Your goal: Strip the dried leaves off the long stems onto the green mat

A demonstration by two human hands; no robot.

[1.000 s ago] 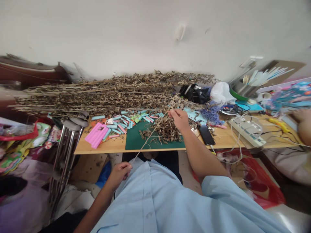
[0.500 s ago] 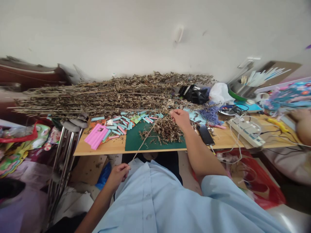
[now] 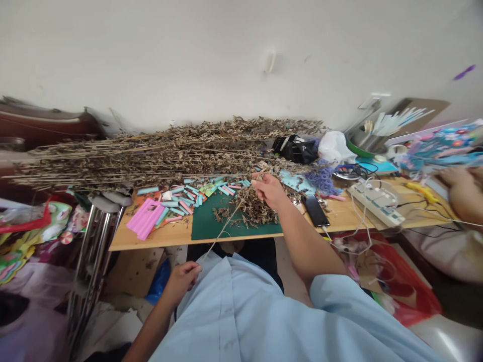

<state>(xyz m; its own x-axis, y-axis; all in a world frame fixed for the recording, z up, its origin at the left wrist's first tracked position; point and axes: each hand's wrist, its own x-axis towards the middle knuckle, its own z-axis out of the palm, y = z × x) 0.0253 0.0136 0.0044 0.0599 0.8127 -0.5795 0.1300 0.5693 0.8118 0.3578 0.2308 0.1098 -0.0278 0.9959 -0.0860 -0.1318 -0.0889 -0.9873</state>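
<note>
A thin dry stem (image 3: pixel 226 226) runs from my lap up to the table. My left hand (image 3: pixel 182 279) pinches its lower end, below the table edge, beside my light blue shirt. My right hand (image 3: pixel 268 190) is closed round the stem's upper part, above a small heap of stripped dry leaves (image 3: pixel 253 211) on the green cutting mat (image 3: pixel 211 221). A long bundle of dried leafy branches (image 3: pixel 151 153) lies across the back of the wooden table (image 3: pixel 158 237).
Pink and blue paper strips (image 3: pixel 177 201) lie left of the mat. A black phone (image 3: pixel 315 210), a white power strip (image 3: pixel 372 202), cables and a black bag (image 3: pixel 296 147) are to the right. Another person's hand (image 3: pixel 462 188) rests at the far right. Metal crutches (image 3: pixel 94 241) lean at the table's left end.
The view has shifted slightly, so everything sits a little lower and to the left. Both hands keep their hold on the stem; my right hand has slid a little along it.
</note>
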